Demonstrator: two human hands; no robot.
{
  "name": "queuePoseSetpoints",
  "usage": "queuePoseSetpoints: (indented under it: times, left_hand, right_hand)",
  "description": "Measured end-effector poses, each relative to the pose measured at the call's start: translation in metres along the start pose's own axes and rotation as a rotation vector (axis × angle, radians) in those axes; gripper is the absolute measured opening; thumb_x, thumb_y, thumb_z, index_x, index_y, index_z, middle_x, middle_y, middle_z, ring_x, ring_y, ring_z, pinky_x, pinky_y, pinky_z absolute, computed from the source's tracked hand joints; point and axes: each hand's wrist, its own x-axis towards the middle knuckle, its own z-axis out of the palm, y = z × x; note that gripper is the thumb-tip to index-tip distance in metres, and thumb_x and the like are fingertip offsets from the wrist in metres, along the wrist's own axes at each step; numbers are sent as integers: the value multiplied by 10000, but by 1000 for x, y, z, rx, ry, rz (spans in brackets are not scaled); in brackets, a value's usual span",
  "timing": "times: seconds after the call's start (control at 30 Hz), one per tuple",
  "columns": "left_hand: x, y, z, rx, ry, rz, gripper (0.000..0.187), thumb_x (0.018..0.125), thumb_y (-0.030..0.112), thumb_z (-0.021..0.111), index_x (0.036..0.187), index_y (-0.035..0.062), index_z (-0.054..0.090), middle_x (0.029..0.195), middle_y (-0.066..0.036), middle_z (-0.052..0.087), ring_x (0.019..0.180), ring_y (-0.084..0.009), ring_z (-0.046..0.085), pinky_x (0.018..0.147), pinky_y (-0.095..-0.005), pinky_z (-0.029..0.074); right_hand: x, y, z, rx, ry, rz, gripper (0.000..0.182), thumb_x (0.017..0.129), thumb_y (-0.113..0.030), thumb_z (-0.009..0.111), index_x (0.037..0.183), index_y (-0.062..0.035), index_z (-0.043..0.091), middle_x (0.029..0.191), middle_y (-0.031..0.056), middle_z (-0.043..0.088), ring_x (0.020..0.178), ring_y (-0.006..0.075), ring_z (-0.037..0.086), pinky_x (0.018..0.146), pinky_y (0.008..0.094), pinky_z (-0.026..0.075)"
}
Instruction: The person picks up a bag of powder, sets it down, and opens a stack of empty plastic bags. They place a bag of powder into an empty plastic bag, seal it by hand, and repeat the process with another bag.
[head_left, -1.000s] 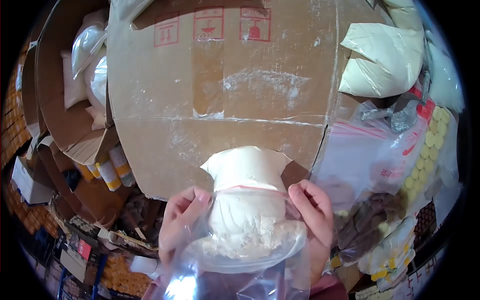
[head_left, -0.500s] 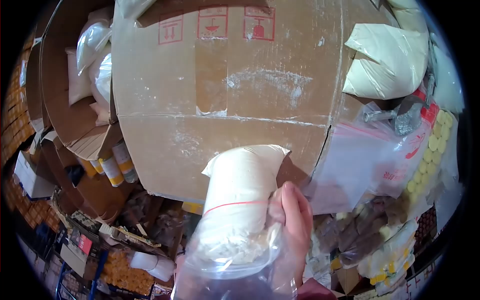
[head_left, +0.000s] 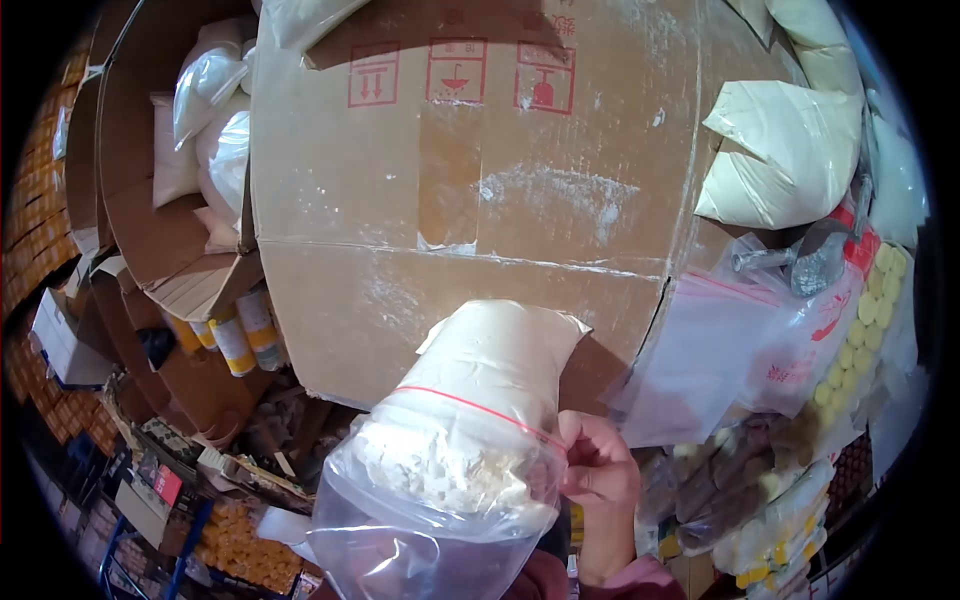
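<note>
**Right hand grips a clear bag with a powder pack half inside**

While the right hand [head_left: 600, 480] sits low and right of centre, its fingers [head_left: 585, 445] are curled closed, pinching the edge of a clear plastic zip bag with a red seal line [head_left: 440, 520] at its mouth. A white, powder-filled plastic pouch [head_left: 495, 385] stands tilted in that mouth, its lower half inside the bag and its upper, flat-sealed end projecting above the red line towards the upper right. Loose white clumps show through the bag wall below the seal line. The left hand is not seen in the head view.

Directly behind the pouch stands a large brown cardboard carton with red handling symbols [head_left: 450, 180], dusted with white powder. Cream powder-filled bags [head_left: 780, 150] lie at upper right, beside the carton. A second clear zip bag with red print [head_left: 740, 350] hangs just right of the held pouch. Yellow-capped white bottles [head_left: 245, 335] stand left of the carton, below an open cardboard box holding white bags [head_left: 205, 130].
</note>
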Motion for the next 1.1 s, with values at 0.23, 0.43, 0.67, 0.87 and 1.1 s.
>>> queuePoseSetpoints:
  times: [0.23,0.43,0.67,0.87,1.1]
  left_hand:
    - [10,6,-5,50,3,98,121,849,82,666,871,-16,598,1132,-151,623,1051,-195,587,887,-321,472]
    - [17,12,-9,135,9,194,113,829,61,674,844,-19,596,1159,-166,617,1086,-214,585,912,-334,472]
    - [9,12,-3,326,-95,307,92,807,10,673,823,-30,591,1113,-174,628,1056,-239,606,916,-335,467]
    - [2,19,-14,178,-354,216,31,890,-38,579,862,-29,588,1016,-136,607,970,-195,569,886,-311,429]
    - [8,27,3,195,-176,3,123,980,108,602,892,31,566,745,49,547,640,-1,439,565,-174,336]
  right_hand:
    - [5,14,21,-402,381,-376,176,911,-97,686,934,28,565,774,-9,521,663,31,444,576,193,343]
    - [10,28,35,-560,923,-661,132,909,-77,671,946,32,607,855,24,601,762,88,548,723,221,444]
    - [1,18,10,-513,716,-627,155,886,-100,670,826,-22,551,879,69,614,823,109,572,734,256,453]
    - [-13,24,-4,-341,569,-251,195,919,-186,678,873,-15,595,841,-2,623,744,53,549,644,201,420]
    - [-8,15,-23,-368,397,-149,186,896,-161,728,881,-16,613,790,-27,585,716,36,516,627,198,394]
